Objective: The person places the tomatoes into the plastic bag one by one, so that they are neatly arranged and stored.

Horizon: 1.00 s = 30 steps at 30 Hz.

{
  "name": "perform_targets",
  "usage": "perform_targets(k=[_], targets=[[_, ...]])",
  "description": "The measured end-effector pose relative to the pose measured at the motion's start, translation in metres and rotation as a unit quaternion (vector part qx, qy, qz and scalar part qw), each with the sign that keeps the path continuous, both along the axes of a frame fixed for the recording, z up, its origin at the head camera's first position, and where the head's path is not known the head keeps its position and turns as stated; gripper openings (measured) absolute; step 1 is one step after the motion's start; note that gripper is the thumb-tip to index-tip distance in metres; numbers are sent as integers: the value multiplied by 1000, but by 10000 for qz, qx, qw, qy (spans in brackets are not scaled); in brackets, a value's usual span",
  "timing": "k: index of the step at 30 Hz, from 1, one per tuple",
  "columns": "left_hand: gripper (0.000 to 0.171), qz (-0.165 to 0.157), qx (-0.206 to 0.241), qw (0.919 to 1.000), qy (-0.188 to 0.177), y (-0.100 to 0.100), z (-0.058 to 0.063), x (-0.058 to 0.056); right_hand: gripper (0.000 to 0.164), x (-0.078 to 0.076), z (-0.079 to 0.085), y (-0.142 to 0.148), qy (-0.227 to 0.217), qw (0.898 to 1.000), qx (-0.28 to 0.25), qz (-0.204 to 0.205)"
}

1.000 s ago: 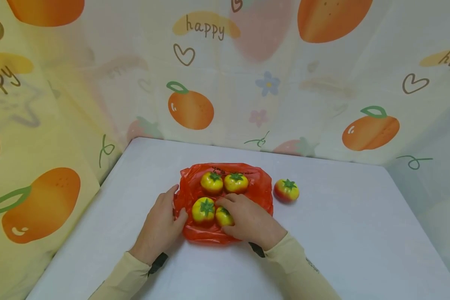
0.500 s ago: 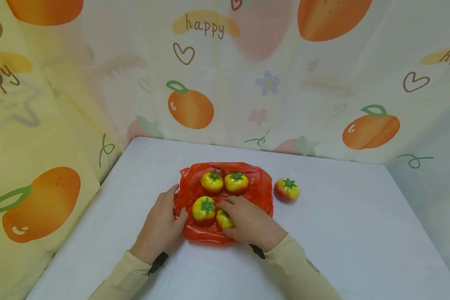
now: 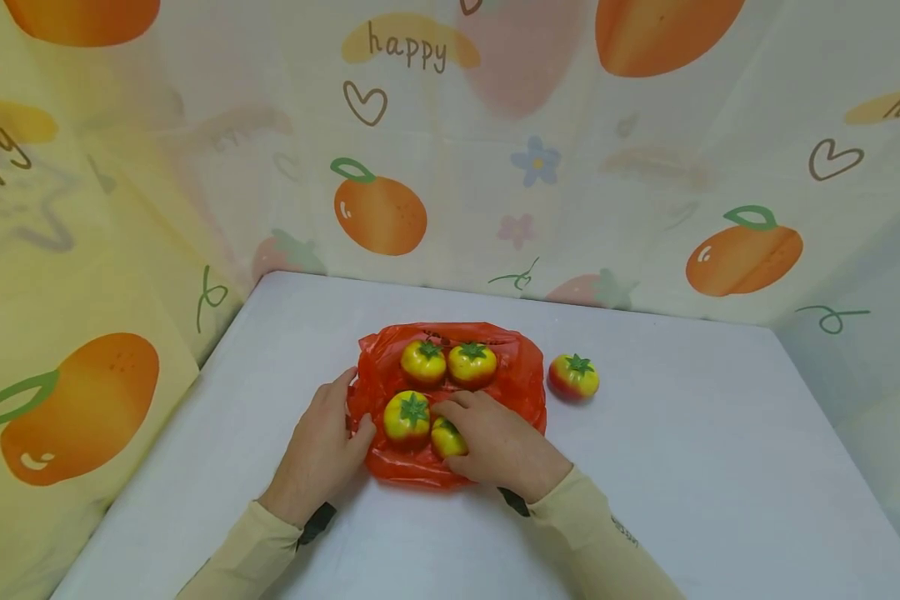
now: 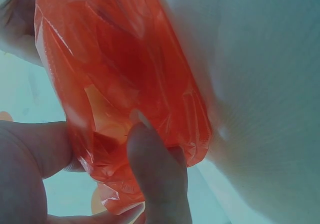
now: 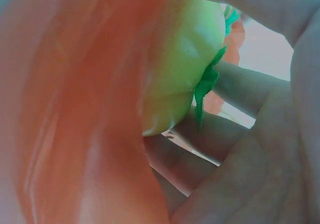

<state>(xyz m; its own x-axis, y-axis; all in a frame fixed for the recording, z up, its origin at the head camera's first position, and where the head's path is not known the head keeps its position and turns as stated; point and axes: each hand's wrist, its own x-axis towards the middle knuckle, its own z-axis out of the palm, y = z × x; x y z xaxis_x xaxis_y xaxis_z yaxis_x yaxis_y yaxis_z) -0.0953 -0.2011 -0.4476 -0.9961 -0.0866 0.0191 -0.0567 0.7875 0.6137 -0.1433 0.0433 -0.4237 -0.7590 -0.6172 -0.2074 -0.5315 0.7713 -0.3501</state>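
A red plastic bag (image 3: 521, 367) lies spread on the table, with several yellow-and-red tomatoes with green leafy tops on it. My left hand (image 3: 318, 446) holds the bag's left edge; in the left wrist view the thumb (image 4: 157, 171) lies on the red plastic, fingers on its other side. My right hand (image 3: 506, 442) curls round the front right tomato (image 3: 447, 439), hiding part of it. Close up, that tomato (image 5: 182, 63) sits inside the curve of the fingers, beside the bag. Left of it rests another tomato (image 3: 405, 421); two more (image 3: 423, 365) sit behind.
One tomato (image 3: 573, 377) lies on the white table (image 3: 682, 450), just right of the bag. A fruit-printed cloth (image 3: 450, 167) hangs along the back and sides of the table.
Both hands, the bag and the tomatoes keep practically the same places. Only the head view has shifted very slightly.
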Motion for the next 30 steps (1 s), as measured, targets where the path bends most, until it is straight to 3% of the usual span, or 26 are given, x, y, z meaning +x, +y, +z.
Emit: perform_targets(k=[5, 10, 14, 18, 23, 30], targets=[[74, -15, -9, 10000, 29, 0, 0, 0, 65, 0, 2, 2, -54, 10000, 11, -65], [75, 10, 15, 10000, 57, 0, 0, 0, 66, 3, 19, 10, -37, 9991, -357, -215], [75, 33, 5, 10000, 56, 0, 0, 0, 65, 2, 35, 26, 589, 9933, -939, -310], [76, 32, 17, 10000, 13, 1, 2, 0, 59, -9, 45, 49, 1347, 9803, -1352, -503], [77, 48, -15, 9999, -133, 1, 3, -1, 56, -29, 41, 81, 1591, 9715, -1490, -926], [77, 41, 36, 9997, -227, 0, 2, -2, 57, -48, 25, 116, 1210, 9718, -1235, -1603]])
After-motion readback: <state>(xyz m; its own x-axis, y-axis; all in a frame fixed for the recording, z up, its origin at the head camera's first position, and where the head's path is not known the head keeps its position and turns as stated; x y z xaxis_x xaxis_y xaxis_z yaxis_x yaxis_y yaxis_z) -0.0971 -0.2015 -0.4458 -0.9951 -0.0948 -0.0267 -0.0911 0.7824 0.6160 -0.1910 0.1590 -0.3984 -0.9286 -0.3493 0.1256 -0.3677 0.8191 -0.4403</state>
